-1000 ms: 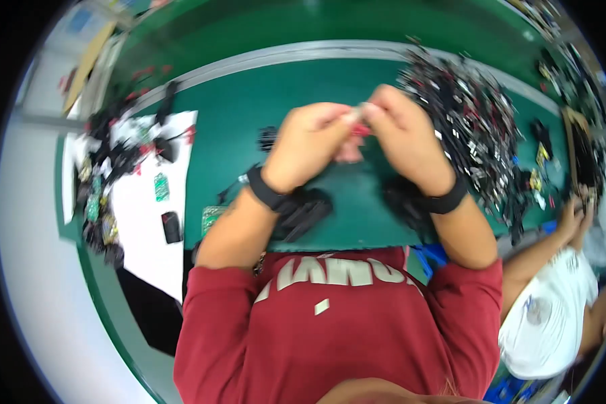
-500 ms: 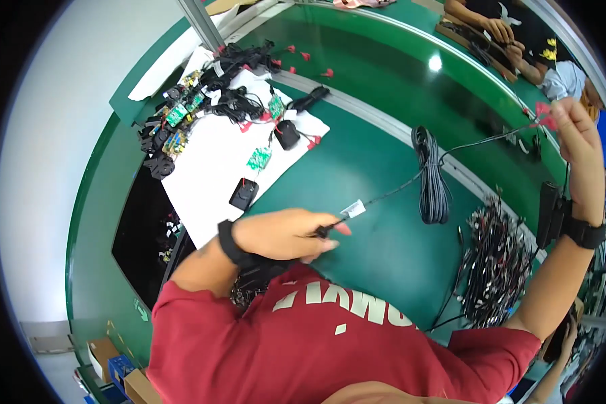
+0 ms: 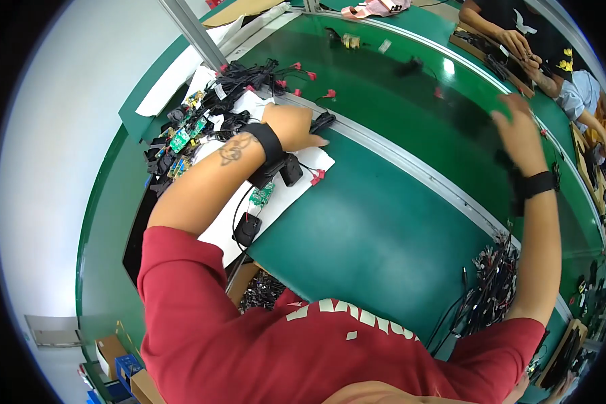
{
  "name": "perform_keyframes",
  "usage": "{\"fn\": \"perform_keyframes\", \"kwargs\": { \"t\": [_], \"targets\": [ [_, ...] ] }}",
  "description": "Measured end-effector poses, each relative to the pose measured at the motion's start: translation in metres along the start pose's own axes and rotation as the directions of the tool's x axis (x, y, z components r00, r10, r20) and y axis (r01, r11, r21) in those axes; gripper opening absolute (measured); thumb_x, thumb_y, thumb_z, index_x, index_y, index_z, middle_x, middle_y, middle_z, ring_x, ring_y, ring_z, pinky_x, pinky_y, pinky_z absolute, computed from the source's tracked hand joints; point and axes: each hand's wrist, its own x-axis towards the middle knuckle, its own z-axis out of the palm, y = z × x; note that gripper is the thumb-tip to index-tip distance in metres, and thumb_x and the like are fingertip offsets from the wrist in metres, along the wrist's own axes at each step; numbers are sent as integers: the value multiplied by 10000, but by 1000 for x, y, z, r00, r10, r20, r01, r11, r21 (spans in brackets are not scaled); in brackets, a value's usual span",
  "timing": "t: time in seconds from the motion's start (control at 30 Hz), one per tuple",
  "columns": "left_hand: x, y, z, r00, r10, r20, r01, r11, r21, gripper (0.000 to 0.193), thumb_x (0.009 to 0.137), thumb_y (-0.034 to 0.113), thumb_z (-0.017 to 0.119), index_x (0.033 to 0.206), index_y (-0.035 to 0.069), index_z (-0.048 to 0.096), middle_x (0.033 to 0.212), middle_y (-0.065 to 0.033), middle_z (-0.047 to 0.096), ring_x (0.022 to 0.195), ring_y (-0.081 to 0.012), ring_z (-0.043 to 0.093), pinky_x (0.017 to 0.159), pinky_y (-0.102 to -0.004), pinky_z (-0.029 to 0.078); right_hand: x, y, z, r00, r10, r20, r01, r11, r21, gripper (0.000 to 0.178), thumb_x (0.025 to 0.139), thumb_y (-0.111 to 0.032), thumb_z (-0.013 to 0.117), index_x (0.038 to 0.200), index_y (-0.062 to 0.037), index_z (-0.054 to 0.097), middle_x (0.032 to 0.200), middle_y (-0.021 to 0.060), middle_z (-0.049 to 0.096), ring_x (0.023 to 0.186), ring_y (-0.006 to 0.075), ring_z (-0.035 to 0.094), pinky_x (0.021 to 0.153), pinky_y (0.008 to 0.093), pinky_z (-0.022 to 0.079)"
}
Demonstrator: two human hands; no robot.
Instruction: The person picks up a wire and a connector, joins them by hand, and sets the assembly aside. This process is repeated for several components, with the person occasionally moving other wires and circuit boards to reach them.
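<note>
My left hand [image 3: 291, 128] reaches over the white sheet at the far left, beside a bundle of black cable [image 3: 323, 121]. One finger shows apart from the bundle; the others are hidden behind the hand. My right hand [image 3: 520, 135] is raised over the green panel at the right, blurred, fingers apart and nothing in them. A dark blurred thing [image 3: 408, 66] shows against the green surface beyond the rail. Close to my left forearm lie a green circuit board [image 3: 262, 194] and a black housing [image 3: 247, 229] wired on the sheet.
Black cables with red plugs and circuit boards [image 3: 180, 139] are heaped at the left. A tangle of cables [image 3: 493, 286] lies at the right of the green mat [image 3: 363, 229]. A metal rail [image 3: 411, 165] borders the mat. A co-worker's hands [image 3: 518, 48] are at the far right.
The coiled black cable has left the mat and both my hands. My left hand has moved far-left to the cable bundle; my right has let go and shifted left. The view has tilted.
</note>
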Motion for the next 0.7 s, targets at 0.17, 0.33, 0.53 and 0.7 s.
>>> {"fn": "perform_keyframes", "kwargs": {
  "t": [0.17,0.33,0.53,0.7],
  "targets": [
    [12,-22,2,977,175,-126,-205,936,-287,379,790,302,533,999,-13,513,813,-149,587,752,-231,584,688,-334,451,-41,-85,-1,947,-161,277,97,968,231,274,719,-106,571,965,5,523,1082,185,470,1019,338,442,872,363,357],
    [-33,-39,-46,906,312,-286,-312,35,-950,319,885,162,406,1145,-21,434,957,-66,572,871,-125,538,797,-269,418,-74,-134,-22,827,-300,475,69,893,444,278,752,-107,557,1006,-2,511,1012,170,515,933,329,495,827,352,391],
    [-56,18,-46,858,462,-226,-287,67,-955,300,886,164,414,1128,-7,460,930,-33,561,852,-83,521,777,-236,414,-95,-183,23,814,-77,575,-412,622,666,674,724,-165,622,1262,16,258,1134,205,452,945,253,524,798,331,433],
    [-38,30,-28,883,427,-196,-148,-143,-979,329,881,154,421,1166,-10,407,983,-63,549,920,-126,544,808,-249,438,-81,-245,69,772,42,635,-616,297,729,573,694,-217,663,1063,108,368,927,189,537,747,202,593,545,270,496]
  ]
}}
